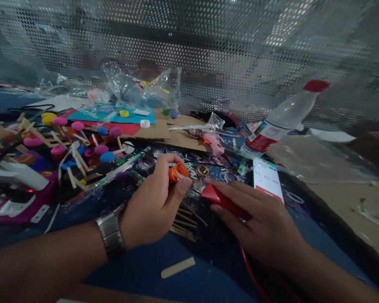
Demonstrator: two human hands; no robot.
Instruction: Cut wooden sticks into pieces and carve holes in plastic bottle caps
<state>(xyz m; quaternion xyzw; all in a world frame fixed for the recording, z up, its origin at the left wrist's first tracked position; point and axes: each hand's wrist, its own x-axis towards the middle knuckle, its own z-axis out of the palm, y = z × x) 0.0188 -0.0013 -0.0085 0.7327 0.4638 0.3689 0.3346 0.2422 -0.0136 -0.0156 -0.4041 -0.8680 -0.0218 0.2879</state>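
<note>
My left hand (156,200), with a metal-band watch (110,230) on its wrist, pinches an orange bottle cap (178,171) between thumb and forefinger. The cap's hollow side faces partly toward me. In my right hand (265,221) is a red-handled soldering iron (225,202) with a red cord, its metal end pointing left at the cap. Whether the tip touches the cap is hard to make out. Below the hands lie several thin wooden sticks (185,223) and one loose craft stick (178,267).
Coloured caps on wooden sticks (78,151) crowd the left, near a purple device (25,206). Cardboard (158,130) with a white cap (145,123) lies behind. A tilted plastic bottle (281,115) and a phone (267,179) are at right. Perforated metal (189,42) rises behind.
</note>
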